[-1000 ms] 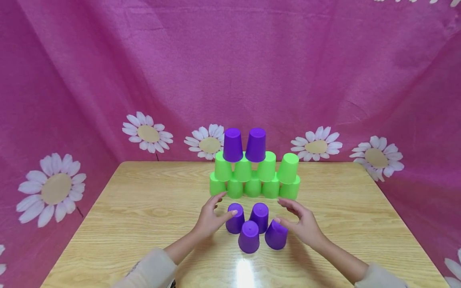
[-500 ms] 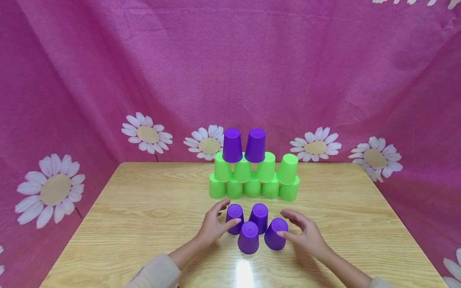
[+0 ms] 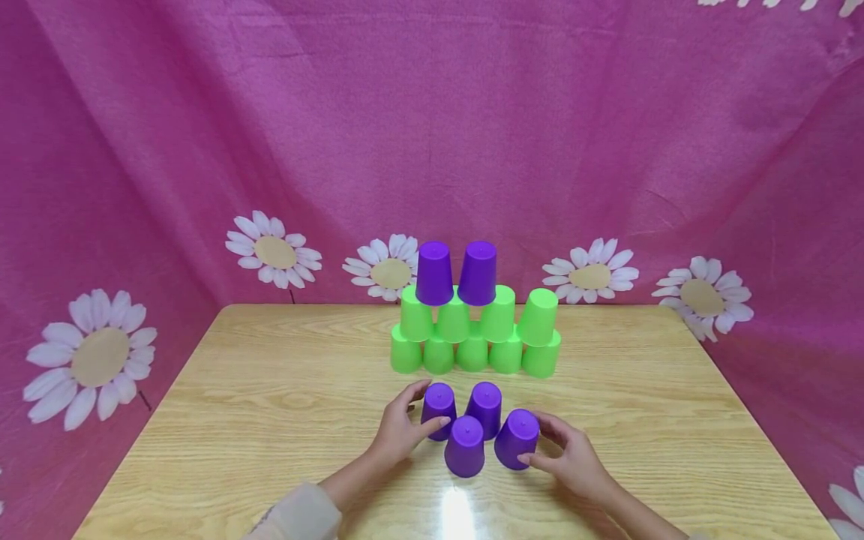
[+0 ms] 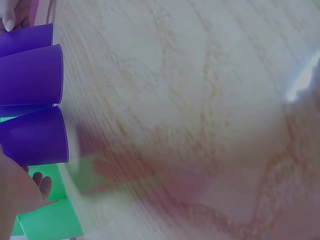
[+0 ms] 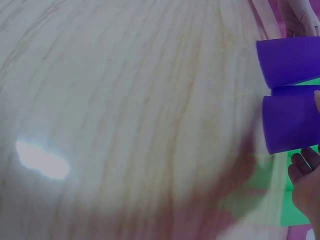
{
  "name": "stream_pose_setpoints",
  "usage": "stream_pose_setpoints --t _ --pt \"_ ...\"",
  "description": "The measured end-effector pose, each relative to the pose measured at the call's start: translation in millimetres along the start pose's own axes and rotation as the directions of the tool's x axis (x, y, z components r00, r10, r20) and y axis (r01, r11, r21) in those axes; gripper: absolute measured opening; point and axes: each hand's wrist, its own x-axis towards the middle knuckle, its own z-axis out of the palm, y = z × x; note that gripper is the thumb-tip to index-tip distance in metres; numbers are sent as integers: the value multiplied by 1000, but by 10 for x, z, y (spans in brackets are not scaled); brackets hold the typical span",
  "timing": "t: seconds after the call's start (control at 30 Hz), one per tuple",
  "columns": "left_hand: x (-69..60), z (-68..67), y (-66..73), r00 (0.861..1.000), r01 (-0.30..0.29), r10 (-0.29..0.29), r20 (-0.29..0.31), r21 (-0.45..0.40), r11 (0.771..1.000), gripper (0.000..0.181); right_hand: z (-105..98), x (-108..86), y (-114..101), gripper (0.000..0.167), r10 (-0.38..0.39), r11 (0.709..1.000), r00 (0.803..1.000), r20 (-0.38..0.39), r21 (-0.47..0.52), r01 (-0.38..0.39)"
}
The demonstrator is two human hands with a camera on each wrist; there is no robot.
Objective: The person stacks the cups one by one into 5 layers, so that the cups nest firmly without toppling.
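And there, fingers (image 3: 412, 391) spread, left hand (image 3: 397, 431) bracketed the left purple cup (image 3: 439, 406), right hand (image 3: 575, 460) the right purple cup (image 3: 516, 439), contact unclear; both stood upside down, well inside the worktop (image 3: 290, 390)'s far edge.

A pale wood-grain table (image 3: 283, 390) carries a bright patch of glare (image 3: 457, 514) near its front edge. Behind it and along both sides hangs magenta cloth (image 3: 432, 135) printed with white daisies (image 3: 100, 358); the cut-off white shapes (image 3: 850, 7) at upper right are perhaps more petals.
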Motion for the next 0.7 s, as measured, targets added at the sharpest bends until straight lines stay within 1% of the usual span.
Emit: stream_pose_setpoints --t 0.13,0.27,0.4,0.6,0.7 --pt "-2 14 -14 1000 8 -8 -7 2 1000 59 36 -25 59 57 29 998 1000 -4 49 -28" --pt "-18 18 -5 1000 22 -23 -10 -40 999 56 65 -26 105 56 26 996 999 -18 88 -25" --pt "-30 17 -2 1000 28 -28 -8 -74 997 54 81 -24 118 54 8 996 999 -34 86 -5" --pt "-15 26 -47 999 32 -32 -4 -37 999 49 87 -33 100 49 -42 995 998 -38 87 45" --pt "-12 28 -63 1000 27 -27 -4 -43 999 48 89 -29 104 47 -67 992 997 -39 105 71"
